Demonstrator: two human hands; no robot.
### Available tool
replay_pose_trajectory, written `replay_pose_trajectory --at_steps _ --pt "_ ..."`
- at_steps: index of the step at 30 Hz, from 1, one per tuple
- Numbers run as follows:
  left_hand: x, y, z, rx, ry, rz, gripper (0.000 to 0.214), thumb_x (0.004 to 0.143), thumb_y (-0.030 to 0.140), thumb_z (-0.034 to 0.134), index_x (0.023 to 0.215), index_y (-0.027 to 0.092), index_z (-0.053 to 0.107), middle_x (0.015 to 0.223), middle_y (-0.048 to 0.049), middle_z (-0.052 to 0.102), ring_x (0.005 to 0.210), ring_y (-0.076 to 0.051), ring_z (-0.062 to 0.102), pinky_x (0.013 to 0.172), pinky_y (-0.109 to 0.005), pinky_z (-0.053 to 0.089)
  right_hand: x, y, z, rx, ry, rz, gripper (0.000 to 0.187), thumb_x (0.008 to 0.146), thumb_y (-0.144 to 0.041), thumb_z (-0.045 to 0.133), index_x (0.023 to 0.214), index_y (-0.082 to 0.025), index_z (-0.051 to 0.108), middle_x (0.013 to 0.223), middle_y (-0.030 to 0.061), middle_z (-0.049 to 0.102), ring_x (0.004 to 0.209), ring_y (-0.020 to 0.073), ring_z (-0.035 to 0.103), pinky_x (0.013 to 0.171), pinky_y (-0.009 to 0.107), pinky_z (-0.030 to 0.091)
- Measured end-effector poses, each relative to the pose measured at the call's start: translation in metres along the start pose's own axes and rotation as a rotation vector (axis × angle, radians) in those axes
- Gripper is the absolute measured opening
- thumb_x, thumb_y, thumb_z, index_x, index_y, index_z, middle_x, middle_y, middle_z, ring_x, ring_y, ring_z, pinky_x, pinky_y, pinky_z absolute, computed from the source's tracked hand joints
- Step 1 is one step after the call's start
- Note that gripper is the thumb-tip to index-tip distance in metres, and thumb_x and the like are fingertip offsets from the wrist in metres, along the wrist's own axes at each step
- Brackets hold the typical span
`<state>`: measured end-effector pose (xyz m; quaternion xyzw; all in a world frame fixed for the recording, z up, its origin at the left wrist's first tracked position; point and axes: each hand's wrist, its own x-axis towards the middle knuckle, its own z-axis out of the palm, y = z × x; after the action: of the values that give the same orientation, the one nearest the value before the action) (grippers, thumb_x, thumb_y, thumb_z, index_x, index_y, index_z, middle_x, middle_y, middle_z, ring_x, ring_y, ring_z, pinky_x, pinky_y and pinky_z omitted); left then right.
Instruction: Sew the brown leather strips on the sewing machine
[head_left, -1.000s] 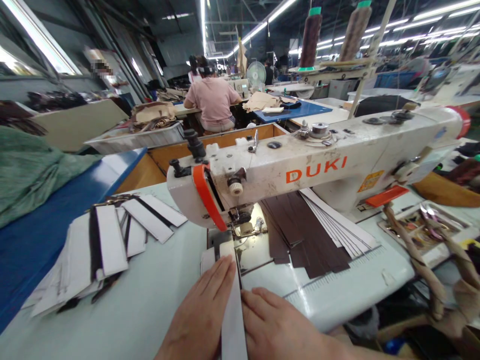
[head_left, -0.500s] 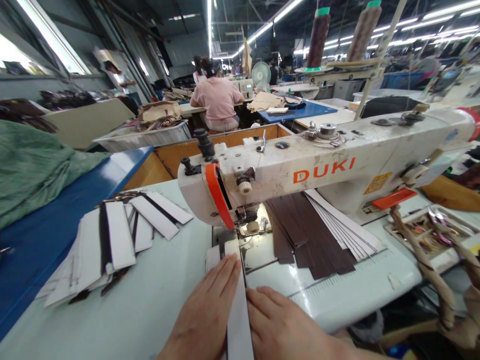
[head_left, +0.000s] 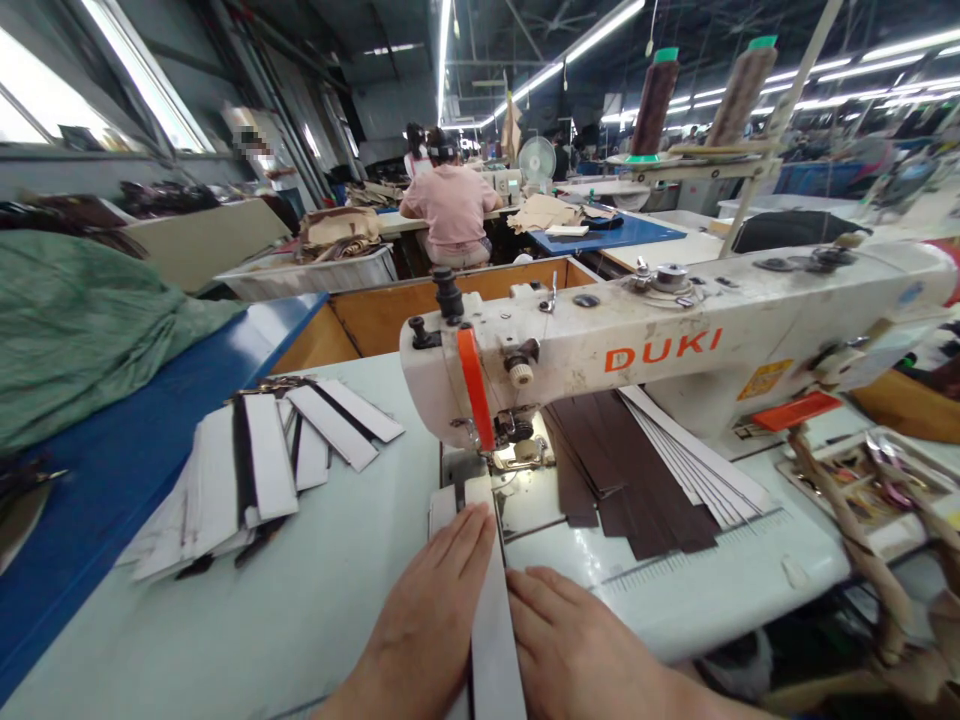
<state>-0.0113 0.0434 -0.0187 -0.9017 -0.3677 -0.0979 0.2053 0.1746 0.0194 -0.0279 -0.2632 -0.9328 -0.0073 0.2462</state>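
Observation:
A long white-faced strip (head_left: 496,640) with a dark edge lies on the sewing machine bed, its far end at the presser foot (head_left: 491,462). My left hand (head_left: 431,610) rests flat on the strip, fingers stretched forward and its thumb hidden. Along the strip's right edge lies my right hand (head_left: 574,640), fingers extended and touching that edge; its thumb is also out of sight. A smaller white piece (head_left: 442,508) shows just left of the strip's far end. Above stands the white sewing machine (head_left: 570,345) with an orange guard (head_left: 475,390).
White and black strips (head_left: 217,480) are piled on the table's left. Dark brown strips (head_left: 645,500) and white strips (head_left: 690,455) fan out under the machine arm. A tray of small tools (head_left: 870,490) is at right. Ahead, a person in pink (head_left: 454,205) sits facing away.
The view has turned slightly left, so the machine and piles sit farther right in the picture. Both hands keep nearly the same places by the strip.

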Motion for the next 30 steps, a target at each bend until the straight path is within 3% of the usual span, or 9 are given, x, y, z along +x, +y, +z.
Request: replay_pose_trajectory --at_steps 8,16,23,30 --pt "0.006 0.0 -0.002 -0.093 -0.081 -0.036 0.049 0.078 0.003 0.033 0.122 0.008 0.051 0.126 -0.0149 0.06 0.118 -0.021 0.056 0.094 -0.034 0.049 0.0 0.003 -0.008 -0.048 0.025 0.062 0.015 0.088 -0.018 0.058 0.098 -0.009 0.065 0.106 0.0114 0.066 0.102 0.0245 0.056 0.099 0.037 0.041" --pt "0.01 -0.003 -0.02 -0.23 -0.177 -0.074 0.053 0.073 0.01 0.04 0.126 0.008 0.048 0.131 -0.0166 0.056 0.119 -0.022 0.055 0.097 -0.036 0.046 0.015 0.019 -0.009 -0.025 0.065 0.262 0.008 0.086 -0.007 0.057 0.09 -0.011 0.062 0.091 0.0099 0.066 0.087 0.0229 0.06 0.083 0.038 0.051" --pt "0.012 -0.003 -0.02 -0.252 -0.153 -0.09 0.049 0.075 0.008 0.036 0.122 0.008 0.051 0.126 -0.0153 0.06 0.116 -0.021 0.057 0.096 -0.035 0.047 0.02 0.025 -0.014 -0.021 0.127 0.057 0.012 0.092 -0.011 0.052 0.095 -0.009 0.063 0.097 0.0106 0.067 0.09 0.022 0.059 0.084 0.035 0.05" --pt "0.016 -0.004 -0.01 -0.244 -0.149 -0.107 0.044 0.079 0.003 0.034 0.118 0.008 0.054 0.12 -0.015 0.063 0.112 -0.02 0.059 0.096 -0.036 0.047 0.023 0.034 -0.016 -0.039 0.032 -0.021 0.01 0.091 -0.013 0.055 0.088 -0.01 0.064 0.095 0.0084 0.067 0.093 0.0208 0.059 0.088 0.033 0.047"
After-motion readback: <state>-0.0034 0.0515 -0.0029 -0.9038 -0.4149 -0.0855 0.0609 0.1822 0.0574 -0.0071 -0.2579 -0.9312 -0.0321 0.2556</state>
